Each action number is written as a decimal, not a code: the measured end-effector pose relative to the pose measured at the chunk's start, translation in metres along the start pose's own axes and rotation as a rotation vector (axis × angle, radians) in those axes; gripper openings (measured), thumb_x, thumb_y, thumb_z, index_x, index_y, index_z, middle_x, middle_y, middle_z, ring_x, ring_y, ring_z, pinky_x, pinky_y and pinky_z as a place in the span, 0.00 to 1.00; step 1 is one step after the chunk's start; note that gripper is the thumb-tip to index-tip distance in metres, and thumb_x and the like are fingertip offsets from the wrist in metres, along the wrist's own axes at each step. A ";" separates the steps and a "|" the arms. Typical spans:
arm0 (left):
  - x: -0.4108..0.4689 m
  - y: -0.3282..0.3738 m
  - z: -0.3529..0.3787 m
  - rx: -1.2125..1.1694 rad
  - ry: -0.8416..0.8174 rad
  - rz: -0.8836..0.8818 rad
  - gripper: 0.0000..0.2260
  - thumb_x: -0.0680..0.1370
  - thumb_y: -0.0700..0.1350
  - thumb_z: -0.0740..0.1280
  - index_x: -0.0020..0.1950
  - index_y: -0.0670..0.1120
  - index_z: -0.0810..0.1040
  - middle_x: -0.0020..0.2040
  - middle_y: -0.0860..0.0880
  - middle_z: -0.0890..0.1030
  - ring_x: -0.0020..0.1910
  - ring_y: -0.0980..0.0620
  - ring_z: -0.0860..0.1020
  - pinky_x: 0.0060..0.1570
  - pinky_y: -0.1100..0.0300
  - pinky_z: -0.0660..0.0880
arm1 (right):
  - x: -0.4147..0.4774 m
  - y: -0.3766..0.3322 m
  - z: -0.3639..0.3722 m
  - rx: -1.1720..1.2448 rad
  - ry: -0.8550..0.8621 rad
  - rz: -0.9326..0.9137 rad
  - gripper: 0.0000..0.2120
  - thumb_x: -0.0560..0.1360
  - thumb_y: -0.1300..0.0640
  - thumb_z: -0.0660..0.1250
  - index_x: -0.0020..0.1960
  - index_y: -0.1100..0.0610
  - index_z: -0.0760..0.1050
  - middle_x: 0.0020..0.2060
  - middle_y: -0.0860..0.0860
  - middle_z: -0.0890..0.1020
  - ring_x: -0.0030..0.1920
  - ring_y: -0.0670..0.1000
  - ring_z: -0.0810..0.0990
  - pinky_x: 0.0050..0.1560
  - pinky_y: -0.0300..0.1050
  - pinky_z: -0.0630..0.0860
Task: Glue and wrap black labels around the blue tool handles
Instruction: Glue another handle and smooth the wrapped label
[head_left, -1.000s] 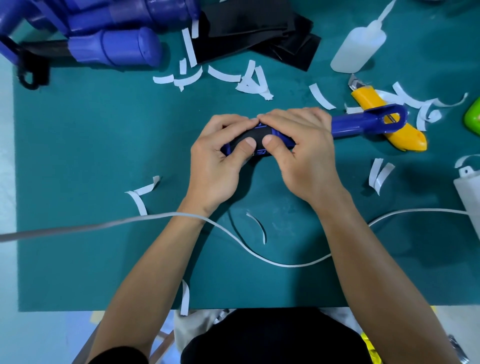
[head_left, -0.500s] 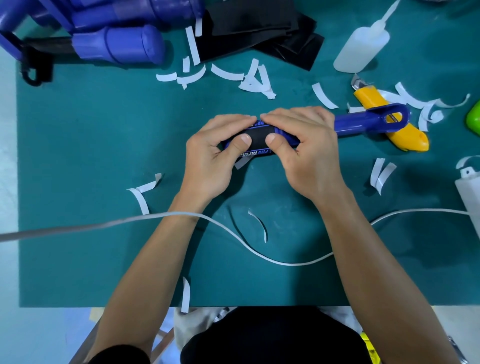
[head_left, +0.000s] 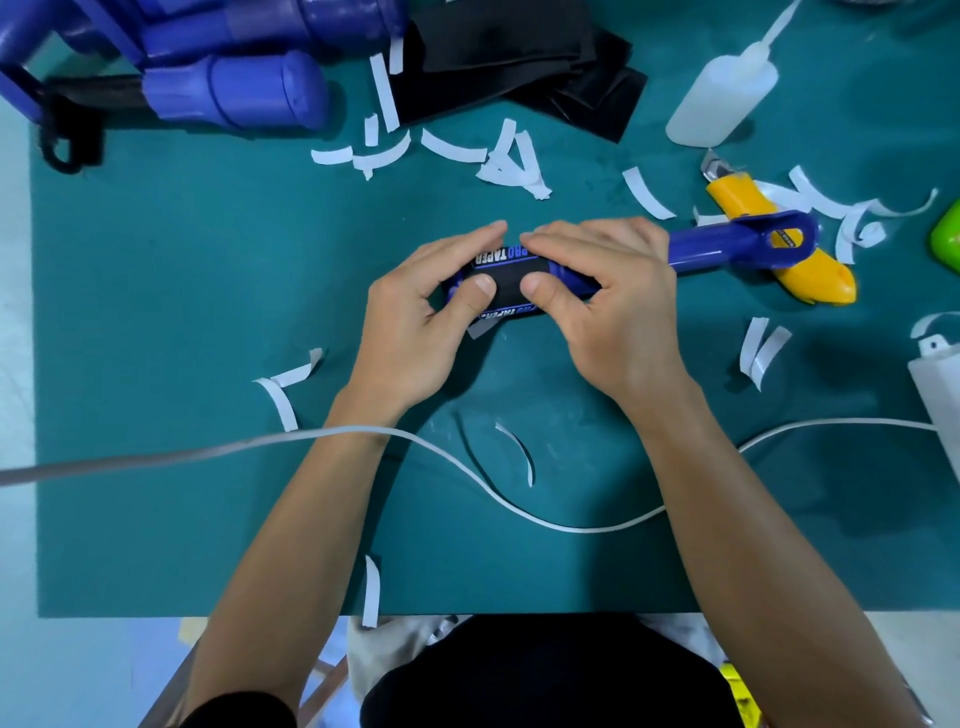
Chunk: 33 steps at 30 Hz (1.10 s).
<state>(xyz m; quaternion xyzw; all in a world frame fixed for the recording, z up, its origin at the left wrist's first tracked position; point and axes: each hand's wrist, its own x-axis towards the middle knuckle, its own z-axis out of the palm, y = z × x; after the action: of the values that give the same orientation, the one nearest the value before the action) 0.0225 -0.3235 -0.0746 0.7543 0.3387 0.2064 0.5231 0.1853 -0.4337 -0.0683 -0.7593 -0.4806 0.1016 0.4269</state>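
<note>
A blue tool handle (head_left: 727, 247) lies across the middle of the green mat (head_left: 182, 312), its looped end pointing right. A black label (head_left: 511, 280) with white and blue lettering is wrapped around its left part. My left hand (head_left: 421, 322) grips the handle from the left, thumb pressing on the label. My right hand (head_left: 608, 306) grips it from the right, thumb on the label too, fingers curled over the top. A white scrap of backing paper (head_left: 480, 327) pokes out under the handle.
More blue handles (head_left: 234, 88) are piled at the back left, beside a stack of black labels (head_left: 519, 57). A glue bottle (head_left: 722, 98) and a yellow utility knife (head_left: 784, 249) lie at the back right. White paper strips (head_left: 509, 161) litter the mat. A white cable (head_left: 545, 519) crosses in front.
The handle has been rolled in my hands, so the label's lettering now shows at both its top and bottom edge. Both thumbs have shifted on the label.
</note>
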 end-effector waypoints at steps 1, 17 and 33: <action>0.001 -0.001 -0.003 0.024 -0.054 0.002 0.24 0.78 0.46 0.74 0.74 0.55 0.77 0.68 0.60 0.80 0.70 0.53 0.77 0.71 0.58 0.72 | 0.000 -0.001 0.000 -0.001 -0.005 0.008 0.10 0.75 0.57 0.75 0.56 0.56 0.86 0.54 0.45 0.87 0.55 0.46 0.76 0.65 0.39 0.60; 0.011 -0.013 -0.001 0.198 -0.029 0.124 0.26 0.72 0.39 0.81 0.69 0.47 0.80 0.63 0.53 0.80 0.62 0.57 0.79 0.65 0.64 0.72 | 0.021 -0.004 -0.048 0.027 0.469 0.215 0.17 0.78 0.62 0.66 0.67 0.62 0.79 0.62 0.51 0.80 0.64 0.45 0.77 0.68 0.42 0.72; 0.015 -0.017 -0.005 0.193 -0.083 0.143 0.26 0.73 0.40 0.81 0.69 0.48 0.80 0.63 0.54 0.80 0.62 0.55 0.79 0.64 0.63 0.72 | 0.131 0.037 -0.104 -0.432 -0.271 0.578 0.20 0.69 0.47 0.75 0.55 0.57 0.80 0.51 0.57 0.83 0.53 0.61 0.81 0.52 0.56 0.79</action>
<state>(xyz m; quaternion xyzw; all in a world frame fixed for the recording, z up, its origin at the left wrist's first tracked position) 0.0243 -0.3055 -0.0896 0.8311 0.2806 0.1783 0.4457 0.3353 -0.3907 0.0014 -0.9156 -0.3090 0.2135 0.1435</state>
